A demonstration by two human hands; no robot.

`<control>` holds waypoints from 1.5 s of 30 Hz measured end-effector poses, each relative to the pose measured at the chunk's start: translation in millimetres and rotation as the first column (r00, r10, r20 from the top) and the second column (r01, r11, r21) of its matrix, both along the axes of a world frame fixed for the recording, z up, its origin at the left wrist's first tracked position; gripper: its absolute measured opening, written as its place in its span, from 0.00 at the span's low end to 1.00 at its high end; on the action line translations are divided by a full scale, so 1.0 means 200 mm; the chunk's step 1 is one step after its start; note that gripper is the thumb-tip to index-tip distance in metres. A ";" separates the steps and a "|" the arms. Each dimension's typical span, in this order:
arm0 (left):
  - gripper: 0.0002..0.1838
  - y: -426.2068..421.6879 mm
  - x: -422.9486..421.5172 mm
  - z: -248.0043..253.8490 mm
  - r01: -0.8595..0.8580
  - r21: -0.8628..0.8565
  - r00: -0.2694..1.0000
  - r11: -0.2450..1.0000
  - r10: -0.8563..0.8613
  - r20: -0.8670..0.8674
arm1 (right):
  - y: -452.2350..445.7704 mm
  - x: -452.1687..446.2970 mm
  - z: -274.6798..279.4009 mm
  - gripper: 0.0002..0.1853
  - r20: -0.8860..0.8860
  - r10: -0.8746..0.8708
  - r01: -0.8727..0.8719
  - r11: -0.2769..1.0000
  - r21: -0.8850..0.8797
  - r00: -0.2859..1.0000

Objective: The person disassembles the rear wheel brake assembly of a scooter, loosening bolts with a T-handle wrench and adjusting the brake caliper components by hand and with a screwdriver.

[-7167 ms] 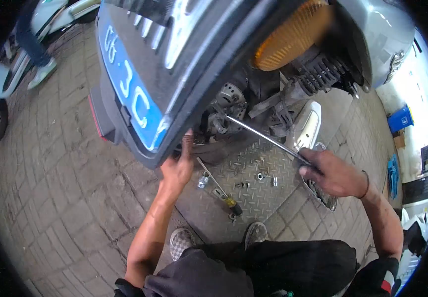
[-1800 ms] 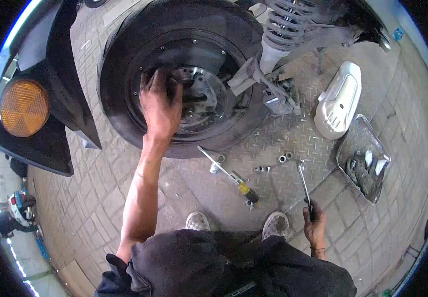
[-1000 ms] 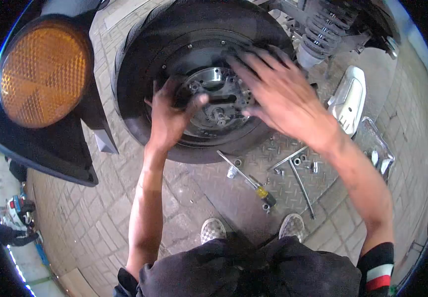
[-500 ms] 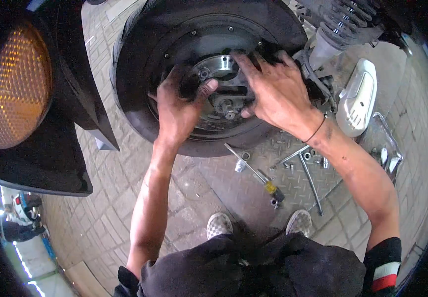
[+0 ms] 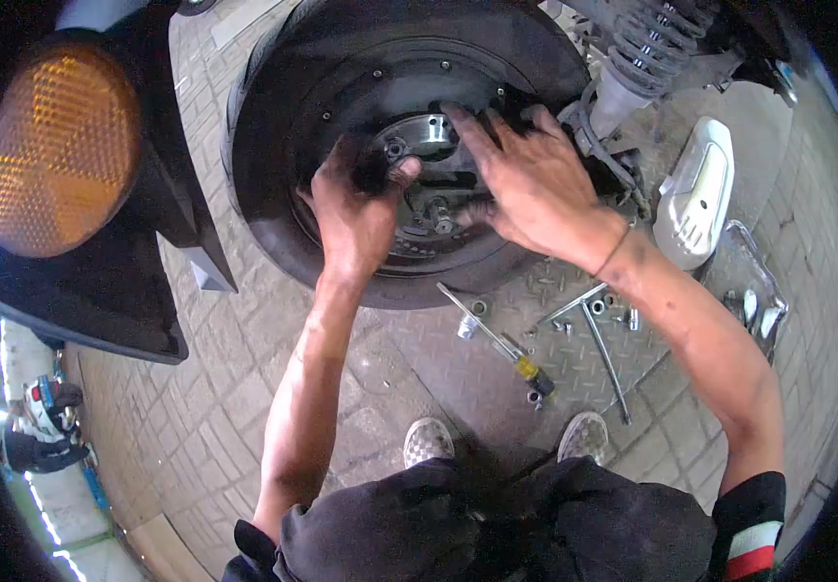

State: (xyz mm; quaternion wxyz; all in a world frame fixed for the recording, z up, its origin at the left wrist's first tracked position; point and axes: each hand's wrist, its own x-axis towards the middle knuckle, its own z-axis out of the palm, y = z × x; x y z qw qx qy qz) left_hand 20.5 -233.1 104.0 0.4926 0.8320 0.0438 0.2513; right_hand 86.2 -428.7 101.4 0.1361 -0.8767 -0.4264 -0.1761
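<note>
A black wheel (image 5: pixel 273 204) with a wide tyre lies in front of me, its dark hub facing up. At the hub's centre are a curved shiny metal part (image 5: pixel 429 131) with holes and a threaded axle end (image 5: pixel 441 219). My left hand (image 5: pixel 356 209) is closed at the hub's left side, thumb toward the middle; its dark fingers hide what they grip. My right hand (image 5: pixel 540 184) lies over the hub's right side with its fingers apart. Its index fingertip is by the shiny part, and its blurred thumb is near the axle end.
A screwdriver (image 5: pixel 528 371), a T-handle wrench (image 5: pixel 606 361), sockets and nuts lie on a chequered metal plate (image 5: pixel 574 281). To the right are a silver cover (image 5: pixel 698 189) and a shock absorber spring (image 5: pixel 647 48). An orange reflector (image 5: pixel 60 155) on dark bodywork juts in at left.
My right thumb has moved and is blurred. Both hands stay at the hub. The view has shifted a little, so the orange reflector appears larger and further right.
</note>
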 end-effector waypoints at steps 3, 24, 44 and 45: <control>0.18 0.02 -0.01 -0.01 -0.014 0.026 1.000 1.000 0.013 0.023 | -0.01 0.03 0.05 0.38 -0.012 0.055 -0.055 0.998 0.038 0.998; 0.24 0.04 -0.01 0.05 0.044 0.305 0.996 0.951 -0.019 -0.086 | -0.81 -0.77 -0.71 0.24 -0.407 -0.562 0.600 0.799 -0.043 0.720; 0.35 0.13 -0.04 0.09 -0.078 0.374 0.961 0.924 0.169 -0.218 | -0.91 -1.07 -0.45 0.22 -0.692 -0.248 0.507 0.839 0.196 0.678; 0.35 0.12 -0.04 0.08 -0.084 0.362 0.962 0.928 0.171 -0.214 | -0.86 -1.03 -0.40 0.22 -0.684 -0.253 0.502 0.844 0.189 0.684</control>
